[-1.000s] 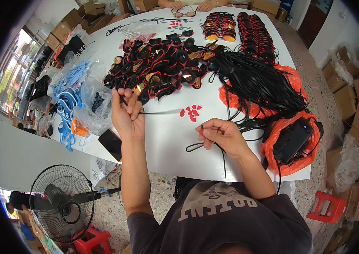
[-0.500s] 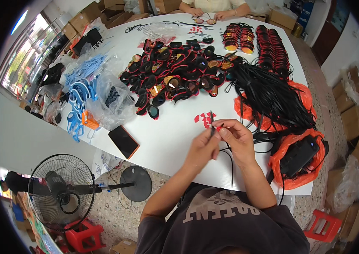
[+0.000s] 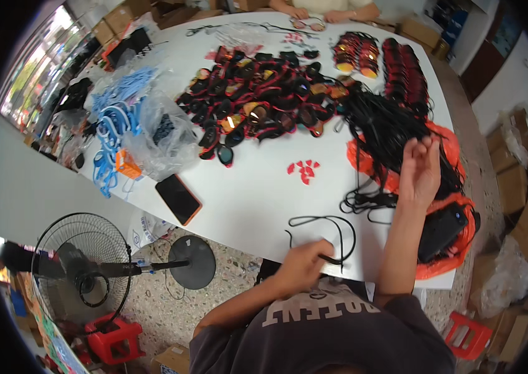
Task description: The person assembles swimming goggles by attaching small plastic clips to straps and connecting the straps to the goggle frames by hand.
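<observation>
My left hand is closed round a looped black elastic cord at the table's near edge; the loop stands out beyond my fingers. Up over the pile of black cords, my right hand has its fingers bent and blurred, so I cannot make out whether they grip a cord. Small red pieces lie loose on the white table between my hands and the heap of goggles, which have dark and amber lenses and red-edged frames.
An orange bag holding a black device stands at the right edge. On the left lie a phone, a clear plastic bag and blue straps. Stacked goggles sit far right; another person's hands are across the table.
My hands have parted: the right has swung right onto the cord pile, and the left has dropped toward the near edge with the black cord. The red piece between my fingers is no longer visible.
</observation>
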`<state>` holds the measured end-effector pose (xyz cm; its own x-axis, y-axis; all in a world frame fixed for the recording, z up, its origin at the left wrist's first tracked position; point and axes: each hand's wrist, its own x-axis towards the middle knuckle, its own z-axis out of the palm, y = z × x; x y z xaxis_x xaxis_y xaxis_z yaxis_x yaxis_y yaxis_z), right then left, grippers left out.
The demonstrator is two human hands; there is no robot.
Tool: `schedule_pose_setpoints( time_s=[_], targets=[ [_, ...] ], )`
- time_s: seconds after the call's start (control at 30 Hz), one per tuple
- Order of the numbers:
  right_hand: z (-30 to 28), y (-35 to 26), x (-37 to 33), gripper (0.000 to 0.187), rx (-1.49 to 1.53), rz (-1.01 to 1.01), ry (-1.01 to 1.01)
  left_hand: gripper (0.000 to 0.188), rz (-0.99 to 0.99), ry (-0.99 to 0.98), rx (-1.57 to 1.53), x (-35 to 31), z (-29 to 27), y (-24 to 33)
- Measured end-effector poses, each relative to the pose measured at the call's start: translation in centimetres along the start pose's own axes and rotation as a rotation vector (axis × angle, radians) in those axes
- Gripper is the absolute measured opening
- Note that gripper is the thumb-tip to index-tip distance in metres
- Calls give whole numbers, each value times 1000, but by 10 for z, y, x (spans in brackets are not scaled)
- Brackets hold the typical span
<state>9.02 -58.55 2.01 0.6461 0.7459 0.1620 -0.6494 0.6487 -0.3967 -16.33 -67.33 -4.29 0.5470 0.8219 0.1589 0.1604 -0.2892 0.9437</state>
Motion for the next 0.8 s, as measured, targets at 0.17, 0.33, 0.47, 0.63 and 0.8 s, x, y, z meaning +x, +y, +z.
schedule_pose_setpoints(
  time_s=[0.17,0.33,0.47,0.63,0.8],
  targets=[
    [28,19,-36,15,-155,10,-172,13,-156,221,185,33,-13,-40],
    [12,24,-47,16,-212,121,-103,21,-13,197,477,44,6,-37],
    [-12,11,-54,22,-350,65,-60,21,23,67,635,49,15,-60],
    [-37,12,-60,21,-327,134,-146,21,112,158,759,42,7,-65],
    [-36,18,-63,15,-322,194,-111,21,-199,74,560,8,-78,-23]
  ],
)
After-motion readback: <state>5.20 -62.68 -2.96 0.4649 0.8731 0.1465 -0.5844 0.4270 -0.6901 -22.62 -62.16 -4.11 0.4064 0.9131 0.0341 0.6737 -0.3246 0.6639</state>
